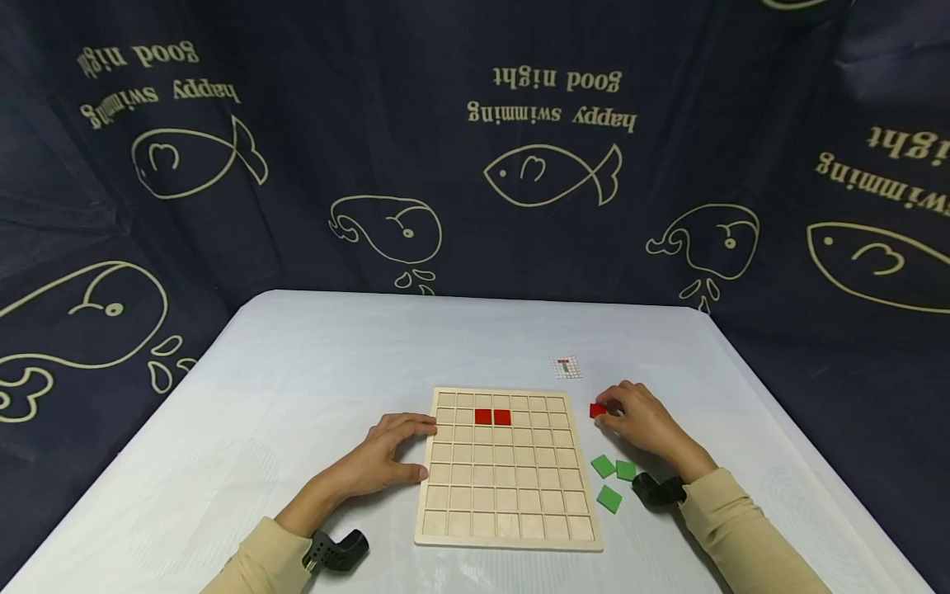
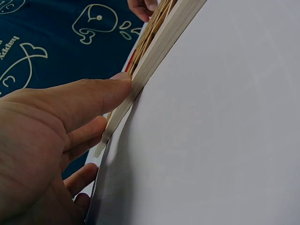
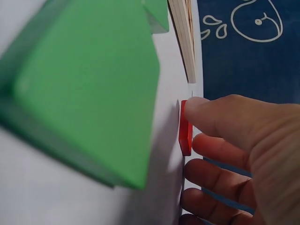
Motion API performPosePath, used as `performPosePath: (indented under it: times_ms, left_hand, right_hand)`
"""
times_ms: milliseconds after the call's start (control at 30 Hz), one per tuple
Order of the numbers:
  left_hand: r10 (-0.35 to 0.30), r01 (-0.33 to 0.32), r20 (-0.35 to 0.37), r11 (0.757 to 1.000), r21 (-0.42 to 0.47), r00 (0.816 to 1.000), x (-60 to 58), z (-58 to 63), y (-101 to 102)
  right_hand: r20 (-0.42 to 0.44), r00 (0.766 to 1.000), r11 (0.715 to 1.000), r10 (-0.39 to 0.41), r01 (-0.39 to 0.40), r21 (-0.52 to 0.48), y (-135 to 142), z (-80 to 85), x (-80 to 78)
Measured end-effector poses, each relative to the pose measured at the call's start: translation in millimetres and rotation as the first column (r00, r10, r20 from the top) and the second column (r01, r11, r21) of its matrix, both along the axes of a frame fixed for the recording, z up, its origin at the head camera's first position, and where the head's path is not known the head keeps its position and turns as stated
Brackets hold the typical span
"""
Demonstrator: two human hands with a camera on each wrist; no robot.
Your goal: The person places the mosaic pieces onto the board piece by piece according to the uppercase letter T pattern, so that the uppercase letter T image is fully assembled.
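A wooden grid board [image 1: 451, 476] lies on the table with two red tiles [image 1: 483, 417] side by side in its second row from the far edge. My left hand [image 1: 378, 459] rests at the board's left edge, its thumb and fingers spread and touching the rim; the left wrist view shows the thumb [image 2: 105, 96] against the wooden side. Right of the board, my right hand [image 1: 640, 419] pinches another red tile [image 3: 185, 129] between thumb and fingers, close to the tabletop. Several green tiles [image 1: 609, 499] lie near the right wrist, one looming large in the right wrist view.
A small printed pattern card [image 1: 566, 367] lies beyond the board's far right corner. The white-covered table [image 1: 334, 355] ends at a dark curtain [image 1: 460, 247] with fish and whale drawings. Black wrist cameras [image 1: 340, 551] are strapped on both wrists.
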State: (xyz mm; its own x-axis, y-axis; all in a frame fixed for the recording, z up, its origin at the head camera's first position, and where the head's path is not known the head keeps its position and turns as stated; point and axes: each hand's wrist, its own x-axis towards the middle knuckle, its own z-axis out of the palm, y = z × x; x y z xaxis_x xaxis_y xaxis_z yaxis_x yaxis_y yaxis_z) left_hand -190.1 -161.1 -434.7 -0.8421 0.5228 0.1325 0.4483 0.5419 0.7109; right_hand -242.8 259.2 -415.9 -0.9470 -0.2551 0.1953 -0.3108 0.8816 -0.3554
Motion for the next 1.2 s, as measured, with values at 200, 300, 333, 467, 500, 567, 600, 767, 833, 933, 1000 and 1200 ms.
performPosePath:
  times_ms: [200, 300, 333, 467, 500, 567, 600, 767, 833, 933, 1000, 1200]
  left_hand:
    - [-0.007, 0.007, 0.004, 1.0, 0.006, 1.0, 0.2, 1.4, 0.5]
    - [-0.005, 0.005, 0.006, 1.0, 0.008, 1.0, 0.2, 1.8, 0.4]
    - [-0.003, 0.003, 0.004, 1.0, 0.005, 1.0, 0.1, 1.6, 0.3]
    - [0.002, -0.002, -0.007, 1.0, 0.001, 1.0, 0.1, 0.8, 0.2]
    - [0.002, -0.002, -0.009, 1.0, 0.002, 1.0, 0.2, 0.8, 0.3]
    - [0.0, 0.0, -0.011, 1.0, 0.006, 1.0, 0.2, 0.6, 0.3]
    - [0.0, 0.0, -0.011, 1.0, 0.007, 1.0, 0.3, 0.7, 0.3]
    - [0.002, -0.002, 0.009, 1.0, 0.018, 1.0, 0.4, 1.1, 0.0]
    - [0.005, -0.005, 0.02, 1.0, 0.021, 1.0, 0.5, 1.2, 0.1]
    - [0.008, -0.009, 0.023, 1.0, 0.021, 1.0, 0.7, 1.5, 0.4]
    - [0.009, -0.009, 0.011, 1.0, 0.011, 1.0, 0.9, 1.3, 0.4]
    - [0.012, -0.012, -0.008, 1.0, -0.003, 1.0, 1.1, 0.5, 0.4]
  right_hand:
    - [0.0, 1.0, 1.0, -0.001, 0.001, 0.003, 2.2, -1.4, 0.0]
    - [0.008, 1.0, 1.0, -0.005, 0.005, 0.0, 2.8, -2.2, -0.5]
    - [0.009, 1.0, 1.0, -0.005, 0.005, 0.0, 3.0, -2.6, -0.7]
    - [0.005, 1.0, 1.0, -0.001, 0.001, 0.001, 4.2, -3.6, -1.8]
    - [0.003, 1.0, 1.0, 0.001, -0.001, 0.002, 4.6, -3.7, -2.0]
    - [-0.001, 1.0, 1.0, 0.003, -0.003, 0.004, 5.1, -3.8, -2.2]
    - [-0.002, 1.0, 1.0, 0.001, -0.001, 0.006, 5.2, -3.8, -2.2]
    - [0.009, 1.0, 1.0, -0.007, 0.007, 0.007, 5.5, -3.7, -1.6]
    - [0.017, 1.0, 1.0, -0.011, 0.011, 0.005, 5.4, -3.8, -1.2]
    - [0.015, 1.0, 1.0, -0.014, 0.014, 0.001, 5.9, -4.5, -1.0]
    - [0.008, 1.0, 1.0, -0.014, 0.014, -0.006, 6.5, -5.0, -1.0]
    - [-0.004, 1.0, 1.0, -0.007, 0.007, -0.021, 7.8, -6.0, -0.4]
